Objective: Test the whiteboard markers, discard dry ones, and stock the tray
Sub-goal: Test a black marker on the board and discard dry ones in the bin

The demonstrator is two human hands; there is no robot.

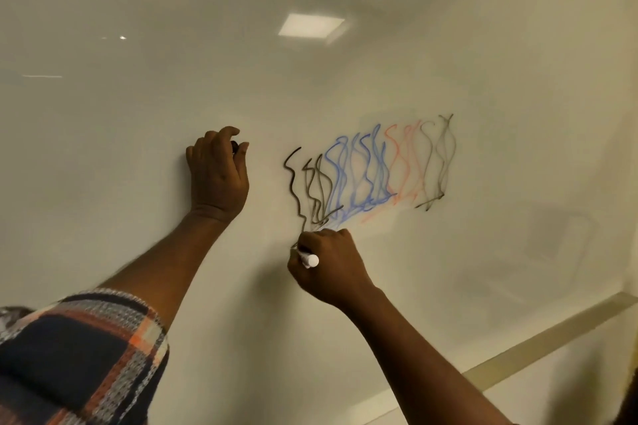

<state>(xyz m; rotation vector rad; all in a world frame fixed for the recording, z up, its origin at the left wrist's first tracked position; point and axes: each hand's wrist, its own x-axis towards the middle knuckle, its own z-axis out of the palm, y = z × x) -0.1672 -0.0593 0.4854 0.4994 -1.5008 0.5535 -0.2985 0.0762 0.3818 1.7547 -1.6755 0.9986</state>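
Note:
My right hand (328, 266) grips a white-barrelled marker (309, 259) with its tip against the whiteboard (138, 114), at the bottom end of a dark black wavy line (292, 179). My left hand (219, 172) rests against the board to the left, fingers curled round a small black cap (234, 147). To the right of the fresh line run earlier squiggles: faint black ones, blue ones (359, 176), red ones (400, 162) and pale grey-black ones (440, 162).
Ceiling light reflections (310, 25) show on the glossy board. The board's lower frame edge (518, 355) runs diagonally at the bottom right. A plaid sleeve (79, 355) covers my left upper arm at the bottom left.

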